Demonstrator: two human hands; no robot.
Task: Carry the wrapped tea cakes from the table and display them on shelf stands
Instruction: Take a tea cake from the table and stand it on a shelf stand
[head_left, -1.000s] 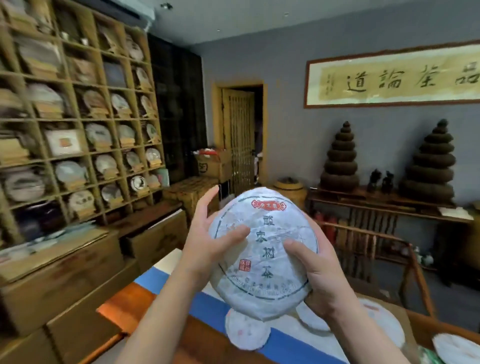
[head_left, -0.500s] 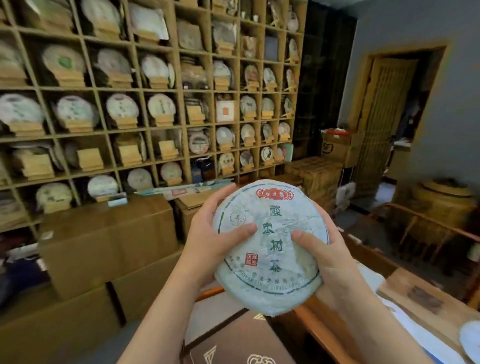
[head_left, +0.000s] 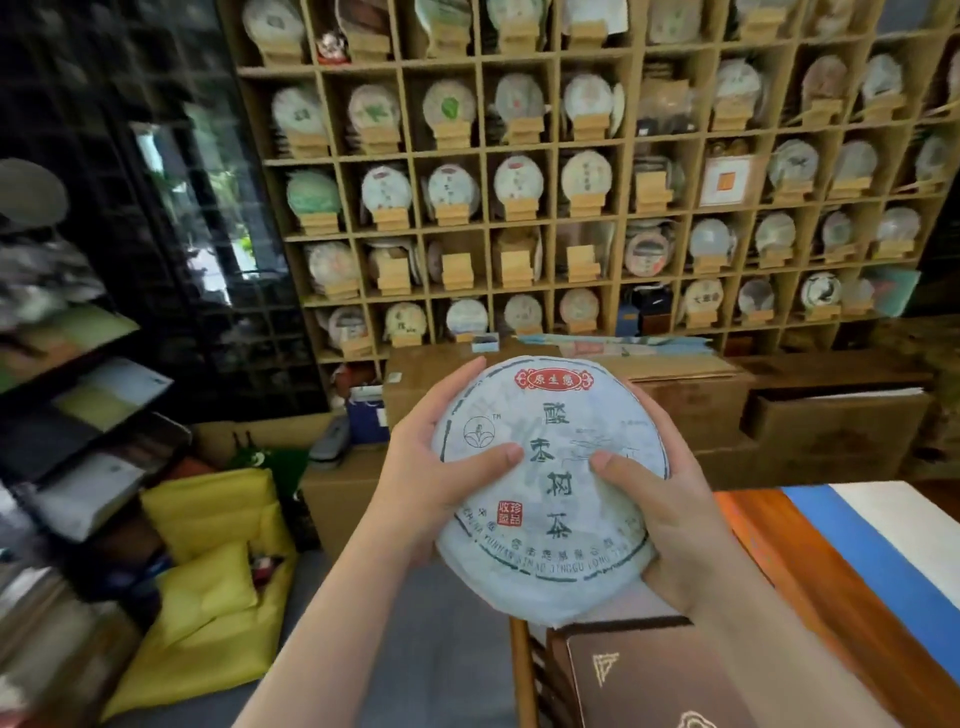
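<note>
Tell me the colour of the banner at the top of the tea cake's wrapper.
Red, on the tea cake; head view.

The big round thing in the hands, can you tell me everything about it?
It is a wrapped tea cake: a flat round disc in pale, crinkly paper printed with dark characters, a red label at the top and a small red stamp. It is held up, its face toward the camera. The left hand and right hand grip its sides, thumbs on its face.
</note>
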